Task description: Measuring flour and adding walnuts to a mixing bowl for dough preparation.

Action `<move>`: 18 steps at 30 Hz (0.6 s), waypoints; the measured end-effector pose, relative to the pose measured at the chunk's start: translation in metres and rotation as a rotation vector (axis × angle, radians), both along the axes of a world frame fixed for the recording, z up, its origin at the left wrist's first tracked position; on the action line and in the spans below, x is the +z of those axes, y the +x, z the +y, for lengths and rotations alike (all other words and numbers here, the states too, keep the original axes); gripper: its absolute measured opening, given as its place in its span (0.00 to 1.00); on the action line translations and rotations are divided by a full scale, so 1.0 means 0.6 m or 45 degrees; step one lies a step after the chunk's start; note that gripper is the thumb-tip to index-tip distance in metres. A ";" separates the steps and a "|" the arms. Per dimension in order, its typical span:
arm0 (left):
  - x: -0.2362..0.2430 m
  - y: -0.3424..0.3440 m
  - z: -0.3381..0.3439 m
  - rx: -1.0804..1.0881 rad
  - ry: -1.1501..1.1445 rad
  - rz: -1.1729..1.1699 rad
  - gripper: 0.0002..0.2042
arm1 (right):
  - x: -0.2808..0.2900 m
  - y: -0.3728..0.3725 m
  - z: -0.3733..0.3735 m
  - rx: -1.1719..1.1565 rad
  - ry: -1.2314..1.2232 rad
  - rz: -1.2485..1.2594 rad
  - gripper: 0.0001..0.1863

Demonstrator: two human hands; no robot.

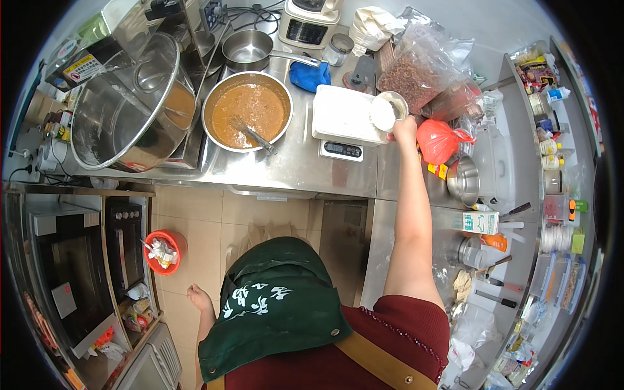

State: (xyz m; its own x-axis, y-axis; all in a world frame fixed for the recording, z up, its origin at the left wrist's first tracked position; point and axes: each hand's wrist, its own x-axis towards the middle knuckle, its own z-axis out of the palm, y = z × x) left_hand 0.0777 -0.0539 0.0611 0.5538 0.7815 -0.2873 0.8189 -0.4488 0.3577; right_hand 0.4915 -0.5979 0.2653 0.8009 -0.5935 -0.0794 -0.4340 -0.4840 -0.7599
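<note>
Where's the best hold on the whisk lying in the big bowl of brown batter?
Grip the whisk by its handle end at the lower right, coming from the bowl's near right side. The wire head is sunk in batter; the handle lies clear near the rim.

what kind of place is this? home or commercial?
Likely a commercial kitchen or bakery prep area: stainless steel counter, a very large stockpot, a digital scale, and stocked ingredient shelves. The right hand holds a small bowl of white powder over the scale.

counter [296,170]: brushed steel — dull sheen
pan [247,110]: shiny metal
bag [439,140]: glossy red plastic — crinkled
cloth [310,75]: blue, soft
</note>
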 end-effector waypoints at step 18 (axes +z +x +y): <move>0.009 0.006 -0.002 -0.014 0.016 0.005 0.16 | 0.001 -0.017 -0.015 -0.081 0.647 -0.018 0.14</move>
